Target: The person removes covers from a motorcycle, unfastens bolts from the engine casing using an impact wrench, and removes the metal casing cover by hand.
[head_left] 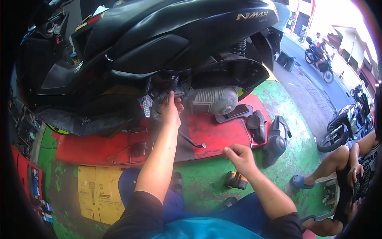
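The left hand's [172,109] fingertips reach up to the underside of the black scooter [147,51], at the machinery just beside the left end of the grey ribbed engine casing [203,100] and below a dark coil spring [175,83]. The index finger points up, nearly straight, while the other fingers bend in toward the palm; whether they pinch something small cannot be told. The right hand [242,159] hangs in the air, lower and well apart from the casing, nearer the person's body. Its fingers are loosely curled, with only a narrow gap at the thumb and index finger; whether anything small sits between them is unclear.

Between the hands, a dark metal lever [191,140] with a round end lies over the red platform [223,133] under the scooter. Right of the casing, a phone [240,110] rests on a dark, flat part. Farther right are a black part with a round mouth [258,126] and a large grey cover [277,142].

Below the right hand, a yellow and black power tool [237,181] is on the green floor [207,179]. Yellow cardboard [99,199] lies at the left, and a seated person [356,171] is at the far right.
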Tool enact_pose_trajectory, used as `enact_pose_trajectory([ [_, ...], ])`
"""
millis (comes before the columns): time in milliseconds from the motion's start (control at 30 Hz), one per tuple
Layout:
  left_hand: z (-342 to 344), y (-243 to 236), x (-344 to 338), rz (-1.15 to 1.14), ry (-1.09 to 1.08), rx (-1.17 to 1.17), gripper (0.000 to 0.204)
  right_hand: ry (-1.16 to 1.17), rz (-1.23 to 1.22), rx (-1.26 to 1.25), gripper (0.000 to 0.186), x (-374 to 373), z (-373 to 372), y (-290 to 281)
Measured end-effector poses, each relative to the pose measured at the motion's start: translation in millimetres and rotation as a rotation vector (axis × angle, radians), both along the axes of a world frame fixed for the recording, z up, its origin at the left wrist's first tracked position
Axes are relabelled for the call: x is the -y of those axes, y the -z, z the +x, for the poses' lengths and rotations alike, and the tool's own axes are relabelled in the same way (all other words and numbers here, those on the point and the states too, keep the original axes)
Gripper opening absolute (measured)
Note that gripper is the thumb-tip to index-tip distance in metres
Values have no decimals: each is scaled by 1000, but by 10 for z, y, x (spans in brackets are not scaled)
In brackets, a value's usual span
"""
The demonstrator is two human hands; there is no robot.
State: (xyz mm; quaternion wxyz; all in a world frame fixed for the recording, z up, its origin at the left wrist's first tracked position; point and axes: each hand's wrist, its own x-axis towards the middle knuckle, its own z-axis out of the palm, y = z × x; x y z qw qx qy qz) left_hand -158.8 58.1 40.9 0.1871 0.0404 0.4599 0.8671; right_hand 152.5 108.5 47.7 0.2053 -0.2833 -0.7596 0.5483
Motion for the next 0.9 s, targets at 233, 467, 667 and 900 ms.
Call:
enact_pose_trajectory([
  [233, 179, 49, -2, 11, -50, 2, 26, 17, 71, 0, 33, -17, -47, 219],
  [467, 259, -25, 138, -44, -24, -64, 36, -67, 265, -83, 35, -210, -803, 86],
  [667, 104, 289, 343, -458, -458, -741, 18, 44, 523, -240, 41, -114, -1932, -54],
  [900, 138, 104, 522, -674, -329, -846, 19, 175, 436, -308, 23, -110, -2247, 103],
])
